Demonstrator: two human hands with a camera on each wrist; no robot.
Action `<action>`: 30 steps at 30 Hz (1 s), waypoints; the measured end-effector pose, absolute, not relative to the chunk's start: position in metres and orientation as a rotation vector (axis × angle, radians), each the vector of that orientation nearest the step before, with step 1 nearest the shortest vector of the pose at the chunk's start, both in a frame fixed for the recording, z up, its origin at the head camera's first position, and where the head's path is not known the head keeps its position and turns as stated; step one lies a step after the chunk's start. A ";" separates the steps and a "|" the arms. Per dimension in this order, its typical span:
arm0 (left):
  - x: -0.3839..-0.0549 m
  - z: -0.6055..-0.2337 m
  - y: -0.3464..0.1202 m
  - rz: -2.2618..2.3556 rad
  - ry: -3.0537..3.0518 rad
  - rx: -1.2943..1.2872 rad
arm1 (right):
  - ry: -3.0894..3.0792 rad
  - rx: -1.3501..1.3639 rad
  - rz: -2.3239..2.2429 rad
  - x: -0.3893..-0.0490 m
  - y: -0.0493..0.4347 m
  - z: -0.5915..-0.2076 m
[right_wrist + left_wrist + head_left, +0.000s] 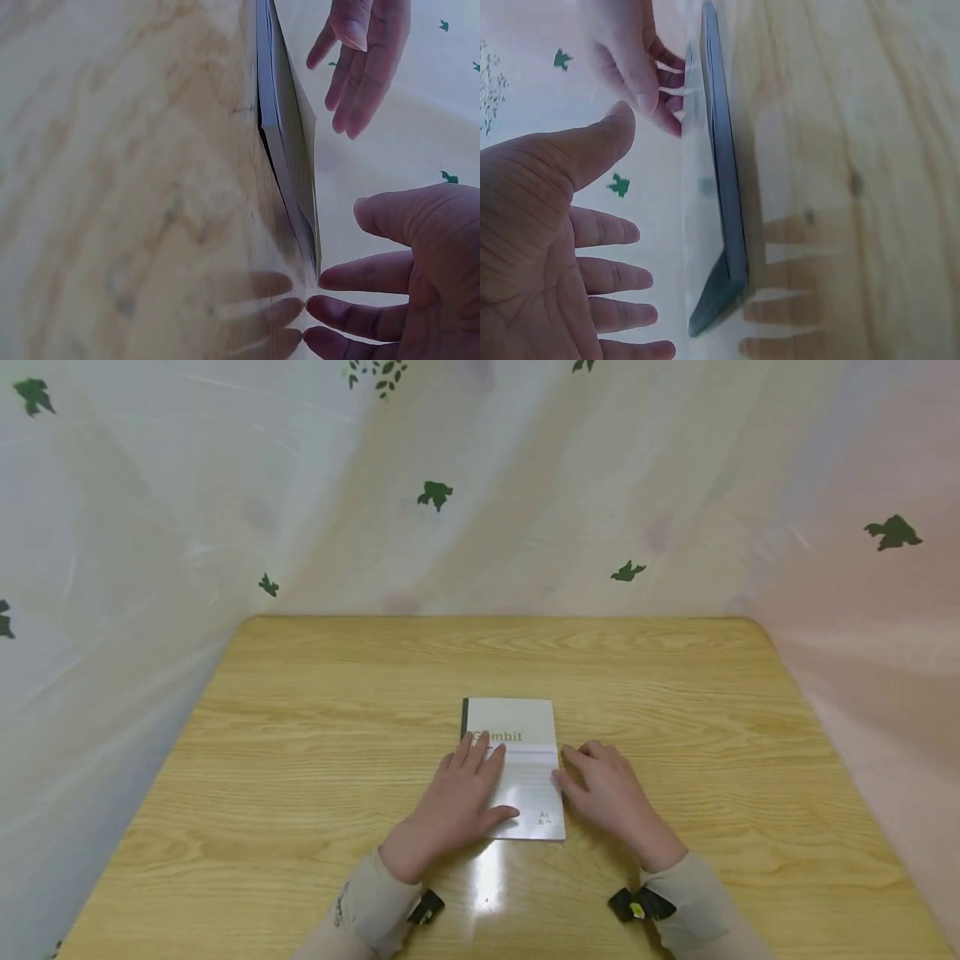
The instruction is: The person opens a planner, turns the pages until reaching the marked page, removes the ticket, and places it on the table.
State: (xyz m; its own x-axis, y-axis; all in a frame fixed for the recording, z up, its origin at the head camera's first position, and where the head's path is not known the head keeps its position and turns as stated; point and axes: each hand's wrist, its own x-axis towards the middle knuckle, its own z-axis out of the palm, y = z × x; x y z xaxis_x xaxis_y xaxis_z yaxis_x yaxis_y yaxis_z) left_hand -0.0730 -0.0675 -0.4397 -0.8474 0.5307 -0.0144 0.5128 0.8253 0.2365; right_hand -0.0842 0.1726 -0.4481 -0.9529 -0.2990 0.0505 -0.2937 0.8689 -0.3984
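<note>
A closed notebook (528, 781) with a pale cover, the word "Gambit" and a dark spine lies flat on the wooden table. My left hand (459, 795) hovers over its left half in the head view, fingers spread and thumb out. In the left wrist view those straight fingers (615, 275) show apart from the cover. At the notebook's right edge is my right hand (611, 789), thumb and fingertips right beside it. Seen from the right wrist, the index fingertip meets the edge of the slightly raised cover (309, 157), and the thumb stands away from the fingers.
The wooden table (300, 735) extends around the notebook on all sides. A pale curtain (525, 527) with green leaf and bird shapes hangs behind the table and along both sides. Dark straps (641, 906) sit at the wrists over light sleeves.
</note>
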 end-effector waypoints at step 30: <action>-0.064 -0.442 -0.105 0.846 2.816 0.623 | 2.967 -0.399 -0.702 -0.088 0.159 -0.446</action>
